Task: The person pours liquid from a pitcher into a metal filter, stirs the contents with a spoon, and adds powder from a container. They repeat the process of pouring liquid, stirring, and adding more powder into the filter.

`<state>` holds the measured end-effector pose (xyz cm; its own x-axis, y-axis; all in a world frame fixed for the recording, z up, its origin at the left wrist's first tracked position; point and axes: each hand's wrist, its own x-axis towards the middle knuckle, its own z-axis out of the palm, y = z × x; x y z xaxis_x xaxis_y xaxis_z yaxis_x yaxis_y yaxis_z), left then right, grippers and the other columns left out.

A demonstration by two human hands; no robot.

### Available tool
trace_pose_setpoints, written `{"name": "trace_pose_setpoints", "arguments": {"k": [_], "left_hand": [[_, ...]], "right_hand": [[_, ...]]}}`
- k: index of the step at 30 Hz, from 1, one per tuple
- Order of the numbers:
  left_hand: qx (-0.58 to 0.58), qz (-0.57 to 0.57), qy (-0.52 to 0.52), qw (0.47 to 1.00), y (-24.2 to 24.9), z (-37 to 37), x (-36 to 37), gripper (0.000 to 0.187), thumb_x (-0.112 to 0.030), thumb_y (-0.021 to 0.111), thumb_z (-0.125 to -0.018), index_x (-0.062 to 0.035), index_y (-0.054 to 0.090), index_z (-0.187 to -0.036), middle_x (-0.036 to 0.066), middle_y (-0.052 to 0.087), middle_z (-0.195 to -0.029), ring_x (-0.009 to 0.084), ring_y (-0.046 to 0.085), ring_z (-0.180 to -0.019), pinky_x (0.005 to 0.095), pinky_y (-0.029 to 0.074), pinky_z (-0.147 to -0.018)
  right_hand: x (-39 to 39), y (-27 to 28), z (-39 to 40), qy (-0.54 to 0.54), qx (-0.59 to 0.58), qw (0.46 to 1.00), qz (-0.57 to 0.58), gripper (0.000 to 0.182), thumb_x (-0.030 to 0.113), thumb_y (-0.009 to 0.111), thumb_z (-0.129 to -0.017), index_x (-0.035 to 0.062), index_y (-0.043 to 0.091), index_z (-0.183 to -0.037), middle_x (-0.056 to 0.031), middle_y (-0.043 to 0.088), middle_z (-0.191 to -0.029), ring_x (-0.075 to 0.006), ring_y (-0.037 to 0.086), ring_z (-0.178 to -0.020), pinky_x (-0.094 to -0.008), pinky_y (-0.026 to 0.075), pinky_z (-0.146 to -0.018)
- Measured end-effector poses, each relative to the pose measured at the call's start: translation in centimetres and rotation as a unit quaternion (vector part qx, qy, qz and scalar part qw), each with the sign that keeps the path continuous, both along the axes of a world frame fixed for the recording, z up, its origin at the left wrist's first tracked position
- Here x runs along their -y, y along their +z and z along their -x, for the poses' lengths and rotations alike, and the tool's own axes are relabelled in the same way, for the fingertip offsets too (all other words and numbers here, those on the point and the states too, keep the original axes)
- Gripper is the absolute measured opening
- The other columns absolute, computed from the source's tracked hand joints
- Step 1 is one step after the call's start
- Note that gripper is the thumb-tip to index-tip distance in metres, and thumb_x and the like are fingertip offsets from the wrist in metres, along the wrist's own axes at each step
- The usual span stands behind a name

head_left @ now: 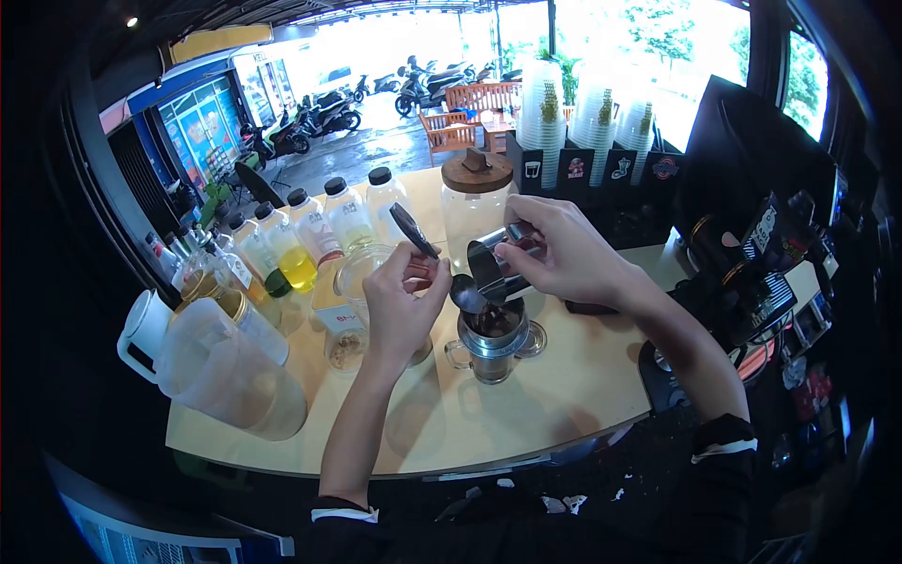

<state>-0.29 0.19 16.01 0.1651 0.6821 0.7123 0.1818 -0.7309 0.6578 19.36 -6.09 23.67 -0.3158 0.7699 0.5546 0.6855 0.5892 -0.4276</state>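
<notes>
My left hand (pixel 402 301) is closed on a spoon, its round bowl (pixel 467 294) hanging over a metal coffee dripper (pixel 492 352). A dark oval piece (pixel 412 228) sticks up above the same fingers. My right hand (pixel 564 249) grips a small steel pitcher (pixel 485 271) by its handle, tilted with its mouth toward the spoon. Dark coffee shows inside the dripper, which sits on a glass mug (pixel 458 355) with its handle to the left. A round metal lid (pixel 535 338) lies just right of the mug.
A large glass jar with a wooden lid (pixel 476 175) stands behind my hands. Labelled bottles (pixel 313 226) line the left rear edge. A frosted plastic pitcher (pixel 230 367) is at front left. Stacked plastic cups (pixel 542 117) stand in a black holder at the back.
</notes>
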Motion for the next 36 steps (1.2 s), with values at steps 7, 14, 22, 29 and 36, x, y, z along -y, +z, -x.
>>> {"name": "trace_pose_setpoints", "arguments": {"k": [7,14,22,29,36], "left_hand": [[-0.005,-0.006,0.008,1.0,0.0,-0.1,0.0,0.012,-0.006,0.069,-0.083,0.0026,0.06,-0.086,0.007,0.066,-0.074,0.0114,0.067,-0.068,0.0243,0.057,-0.06],[0.008,0.02,0.001,1.0,0.0,0.0,0.2,0.012,-0.006,0.068,-0.081,0.0023,0.06,-0.083,0.008,0.066,-0.074,0.0117,0.066,-0.068,0.0277,0.058,-0.063],[0.0,0.003,0.025,1.0,0.5,0.5,0.3,0.012,-0.006,0.068,-0.082,0.0027,0.06,-0.082,0.009,0.066,-0.073,0.0133,0.067,-0.066,0.0271,0.058,-0.062],[-0.01,-0.024,0.043,0.999,1.1,0.9,0.7,0.011,-0.006,0.068,-0.081,0.0021,0.06,-0.083,0.009,0.067,-0.073,0.0155,0.068,-0.066,0.0288,0.058,-0.062],[-0.01,-0.027,0.042,0.999,1.3,0.8,1.0,0.011,-0.006,0.068,-0.081,0.0022,0.06,-0.083,0.01,0.067,-0.073,0.0153,0.069,-0.066,0.0282,0.058,-0.062]], "right_hand": [[0.1,-0.3,0.0,0.01,-0.015,1.0,0.002,0.022,0.009,0.064,-0.081,-0.0043,0.047,-0.083,-0.0184,0.056,-0.072,-0.0318,0.064,-0.067,-0.0375,0.052,-0.063],[0.1,-0.3,-0.3,0.002,-0.009,1.0,0.001,0.022,0.009,0.064,-0.081,-0.0045,0.047,-0.084,-0.0182,0.056,-0.073,-0.0319,0.064,-0.067,-0.0373,0.052,-0.064],[0.1,-0.3,-1.0,-0.014,0.005,1.0,-0.013,0.022,0.008,0.064,-0.08,-0.0053,0.048,-0.086,-0.0168,0.056,-0.073,-0.03,0.062,-0.066,-0.0359,0.053,-0.063],[-0.1,-0.1,-0.8,-0.012,-0.006,1.0,-0.007,0.022,0.008,0.064,-0.08,-0.005,0.048,-0.086,-0.0166,0.056,-0.074,-0.0291,0.063,-0.068,-0.0358,0.055,-0.063],[-0.9,-0.9,-0.5,0.009,-0.018,0.999,-0.05,0.022,0.006,0.064,-0.082,-0.0029,0.044,-0.082,-0.0117,0.048,-0.069,-0.0149,0.053,-0.06,-0.0293,0.048,-0.057]]}}
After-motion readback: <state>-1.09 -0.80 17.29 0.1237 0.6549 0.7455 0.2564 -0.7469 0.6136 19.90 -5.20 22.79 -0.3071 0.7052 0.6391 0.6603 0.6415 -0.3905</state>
